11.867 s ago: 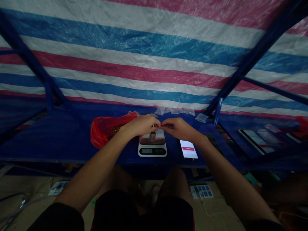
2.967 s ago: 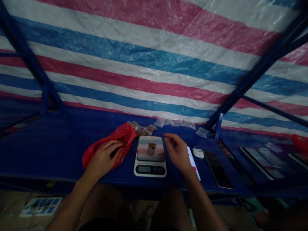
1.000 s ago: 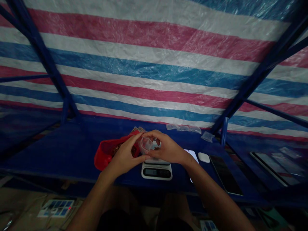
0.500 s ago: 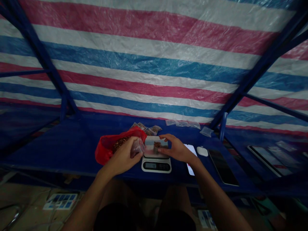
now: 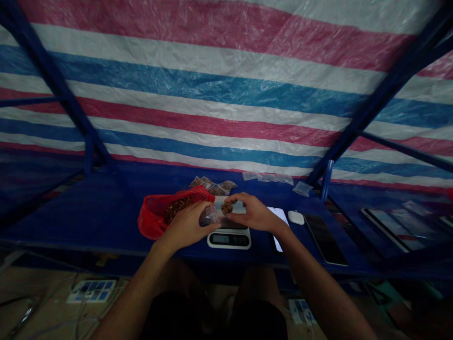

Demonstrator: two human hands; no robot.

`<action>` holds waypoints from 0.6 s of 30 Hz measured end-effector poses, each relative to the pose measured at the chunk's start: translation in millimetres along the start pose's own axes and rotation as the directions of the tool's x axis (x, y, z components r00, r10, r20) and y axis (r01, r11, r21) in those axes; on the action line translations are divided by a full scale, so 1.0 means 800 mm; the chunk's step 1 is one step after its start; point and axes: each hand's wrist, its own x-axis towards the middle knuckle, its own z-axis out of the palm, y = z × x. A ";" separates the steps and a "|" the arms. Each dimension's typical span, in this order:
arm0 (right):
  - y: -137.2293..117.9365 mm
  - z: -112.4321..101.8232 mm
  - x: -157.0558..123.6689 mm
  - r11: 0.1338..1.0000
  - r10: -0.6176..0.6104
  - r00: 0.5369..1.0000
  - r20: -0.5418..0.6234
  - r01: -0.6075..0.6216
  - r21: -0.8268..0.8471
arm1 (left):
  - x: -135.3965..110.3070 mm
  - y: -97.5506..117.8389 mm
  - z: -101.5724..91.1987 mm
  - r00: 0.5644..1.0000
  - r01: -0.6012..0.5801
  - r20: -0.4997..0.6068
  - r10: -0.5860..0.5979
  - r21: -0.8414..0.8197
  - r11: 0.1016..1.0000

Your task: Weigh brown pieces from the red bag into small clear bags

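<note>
My left hand point(image 5: 186, 225) is closed on a small clear plastic bag point(image 5: 208, 216) held open just above the left side of a white digital scale point(image 5: 229, 236). My right hand point(image 5: 249, 213) pinches a small cup point(image 5: 227, 207) filled with brown bits and holds it lifted over the scale, close to the bag's mouth. A red plastic bag point(image 5: 161, 215) of the same brown bits lies open to the left of the scale on the blue shelf point(image 5: 88, 212).
Small filled clear bags point(image 5: 212, 185) lie behind the scale; empty clear bags point(image 5: 268, 177) lie along the back by the striped tarp. Right of the scale are a lit phone point(image 5: 279, 218), a white case point(image 5: 296, 217), and a dark phone point(image 5: 323, 238). A blue post point(image 5: 326, 181) stands at right.
My right hand has lifted the cup off the scale and brought it towards the clear bag in my left hand. Earlier both hands were opening that bag.
</note>
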 end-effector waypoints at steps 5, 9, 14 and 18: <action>-0.011 -0.002 0.019 0.992 -0.123 0.985 0.124 0.120 0.030 | 0.002 0.000 0.011 0.999 -0.022 -0.026 0.022 -0.009 1.000; -0.023 -0.010 0.032 0.985 -0.166 0.961 0.220 0.174 -0.019 | 0.001 0.001 0.017 1.000 0.004 -0.021 -0.005 -0.062 0.998; -0.040 -0.029 0.046 0.991 -0.102 0.942 0.320 0.126 -0.054 | -0.001 0.001 0.025 0.999 0.034 -0.024 -0.038 -0.155 0.987; -0.055 -0.041 0.057 0.980 -0.142 0.921 0.362 0.182 -0.080 | 0.003 0.002 0.029 0.996 0.032 -0.075 -0.051 -0.244 0.969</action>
